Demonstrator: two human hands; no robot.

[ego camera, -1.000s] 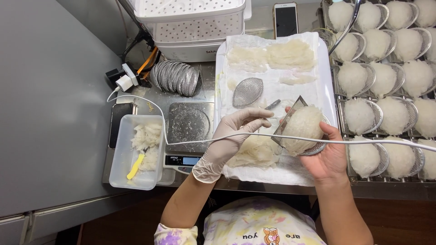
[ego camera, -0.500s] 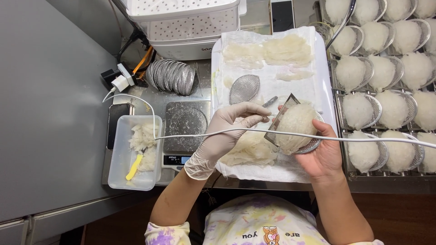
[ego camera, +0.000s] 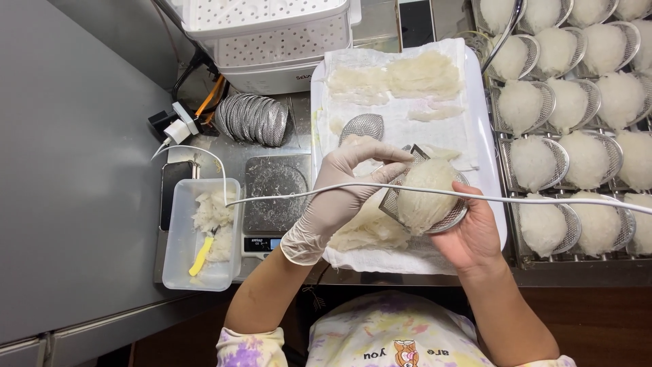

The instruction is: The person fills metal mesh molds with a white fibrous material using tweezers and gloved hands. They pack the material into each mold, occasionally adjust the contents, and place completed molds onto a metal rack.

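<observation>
Fingers of the gloved left hand [ego camera: 343,187] press closed on one pale fibrous mound [ego camera: 422,194], which sits in one perforated metal mould [ego camera: 435,211]. Under that mould the bare right hand [ego camera: 468,234] cups it, fingers curled around its rim. Just beyond the left fingertips one empty mesh mould [ego camera: 362,126] lies on the white tray [ego camera: 490,163]. Left of them stand one scale [ego camera: 274,197], one stack of moulds [ego camera: 252,119] and one plastic tub [ego camera: 178,261] holding scraps. Right of the right fingers, filled moulds [ego camera: 533,163] sit in rows, too cropped to count.
</observation>
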